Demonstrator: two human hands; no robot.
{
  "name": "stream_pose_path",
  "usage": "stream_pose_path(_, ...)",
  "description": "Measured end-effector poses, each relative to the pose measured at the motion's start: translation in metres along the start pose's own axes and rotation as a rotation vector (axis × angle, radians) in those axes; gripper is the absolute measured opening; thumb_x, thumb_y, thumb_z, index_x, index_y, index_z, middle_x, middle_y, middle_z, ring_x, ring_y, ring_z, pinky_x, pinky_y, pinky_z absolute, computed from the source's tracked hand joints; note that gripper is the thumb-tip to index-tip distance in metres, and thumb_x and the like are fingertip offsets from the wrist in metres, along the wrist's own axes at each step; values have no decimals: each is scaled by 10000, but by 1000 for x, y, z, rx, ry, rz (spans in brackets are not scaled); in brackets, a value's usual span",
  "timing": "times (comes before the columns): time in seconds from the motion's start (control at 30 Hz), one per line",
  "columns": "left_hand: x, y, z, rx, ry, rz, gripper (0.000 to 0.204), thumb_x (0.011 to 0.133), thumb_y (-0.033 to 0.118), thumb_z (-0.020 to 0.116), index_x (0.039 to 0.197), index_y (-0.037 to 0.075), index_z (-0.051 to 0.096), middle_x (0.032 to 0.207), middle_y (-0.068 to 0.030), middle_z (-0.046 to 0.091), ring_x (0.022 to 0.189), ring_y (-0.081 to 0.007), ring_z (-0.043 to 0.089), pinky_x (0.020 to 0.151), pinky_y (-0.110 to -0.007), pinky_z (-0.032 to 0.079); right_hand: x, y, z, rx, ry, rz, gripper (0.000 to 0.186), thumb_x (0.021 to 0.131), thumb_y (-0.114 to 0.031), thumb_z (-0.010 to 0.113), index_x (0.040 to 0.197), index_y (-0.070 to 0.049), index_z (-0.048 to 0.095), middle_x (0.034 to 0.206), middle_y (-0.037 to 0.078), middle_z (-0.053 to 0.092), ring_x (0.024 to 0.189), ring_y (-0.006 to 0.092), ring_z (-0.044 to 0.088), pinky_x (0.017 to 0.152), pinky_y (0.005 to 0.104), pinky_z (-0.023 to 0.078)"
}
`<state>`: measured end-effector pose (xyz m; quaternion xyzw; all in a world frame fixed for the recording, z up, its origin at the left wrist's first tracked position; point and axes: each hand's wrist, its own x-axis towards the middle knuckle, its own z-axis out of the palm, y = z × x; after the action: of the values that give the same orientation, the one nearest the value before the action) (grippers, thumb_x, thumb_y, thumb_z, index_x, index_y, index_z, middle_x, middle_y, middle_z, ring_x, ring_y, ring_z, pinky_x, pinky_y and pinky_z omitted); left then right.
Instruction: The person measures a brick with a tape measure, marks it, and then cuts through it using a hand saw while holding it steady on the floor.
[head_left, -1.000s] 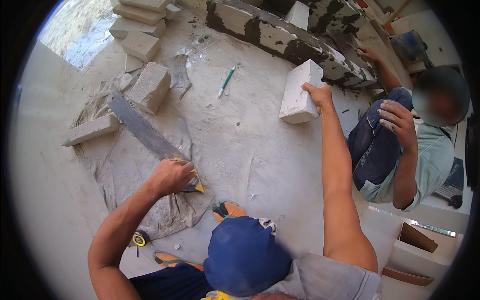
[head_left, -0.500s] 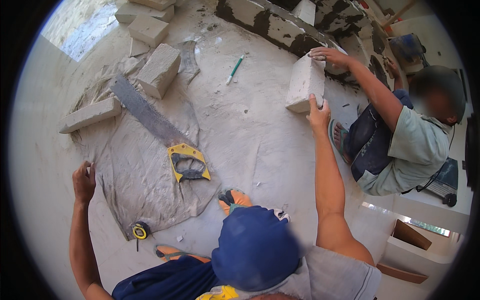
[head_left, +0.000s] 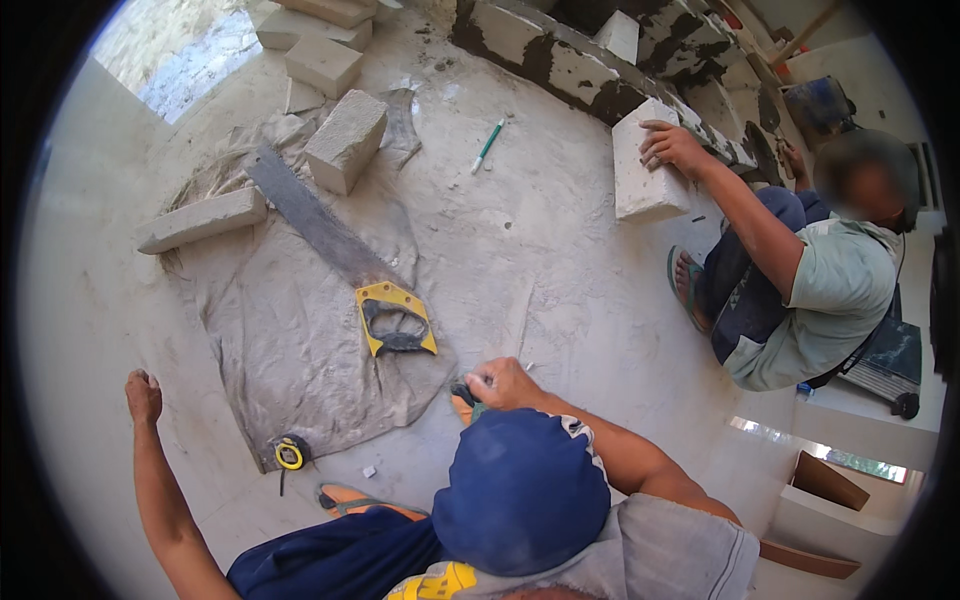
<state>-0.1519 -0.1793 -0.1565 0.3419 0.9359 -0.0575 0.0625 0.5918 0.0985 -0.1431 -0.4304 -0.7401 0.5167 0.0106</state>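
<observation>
My left hand [head_left: 143, 397] is held out at the far left over the pale floor, its fingers curled in, with nothing visible in it. My right hand [head_left: 505, 385] is drawn in near my sandalled foot, fingers bent together and apparently bare. Ahead of it lies a handsaw [head_left: 330, 235] with a yellow and black handle, on a dusty grey sheet [head_left: 300, 370]. At the right a co-worker's hand [head_left: 672, 148] rests on a pale block [head_left: 645, 175] beside the low wall. A yellow and black tape measure [head_left: 290, 452] lies at the sheet's near corner.
Two pale blocks, one thick [head_left: 345, 142] and one thin [head_left: 205, 218], lie around the saw blade. A green and white marker [head_left: 488, 146] is on the floor. More blocks [head_left: 325, 65] sit at the far left. A mortar-smeared block wall [head_left: 560, 65] runs along the back; a co-worker [head_left: 840, 260] crouches at right.
My right hand has left the block and come back toward my body. The co-worker keeps a hand on the block, which has turned slightly. My left hand has moved lower and further left.
</observation>
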Motion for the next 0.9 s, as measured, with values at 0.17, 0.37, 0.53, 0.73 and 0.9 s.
stream_pose_path(0.17,21,-10,12,-54,128,84,315,859,-68,607,1163,-24,674,1150,-250,719,1115,-459,691,958,-513,558,37,-56,14,66,-65,-432,157,959,-110,743,1051,13,715,901,144,698,743,275,654,715,401,531)
stream_pose_path(0.37,54,18,-48,-345,94,125,344,907,24,597,1235,-14,694,1050,-189,755,914,-376,760,759,-463,619,133,-265,-91,9,-49,-733,155,930,-146,773,950,1,729,955,175,767,905,324,765,836,426,593)
stream_pose_path(0.53,60,112,-104,-734,-181,-243,237,928,88,598,1113,-9,711,835,-124,702,565,-251,700,438,-403,534,245,-367,-94,-866,96,-834,189,931,-185,734,1021,-33,802,1034,150,813,966,306,795,770,446,625)
stream_pose_path(0.73,22,170,-78,-473,-566,-38,332,1001,208,693,1232,-30,695,1003,-195,754,773,-358,798,647,-512,659,288,-338,-36,-941,136,-502,309,847,-134,772,1145,-79,833,1191,145,811,1106,344,787,874,471,654)
stream_pose_path(0.9,23,115,-95,-646,-461,-124,354,1029,229,690,1287,-14,686,1075,-219,754,821,-364,792,690,-528,643,278,-327,-16,-1102,-150,-536,354,830,-148,815,1181,-109,833,1245,118,807,1147,316,782,895,476,651)
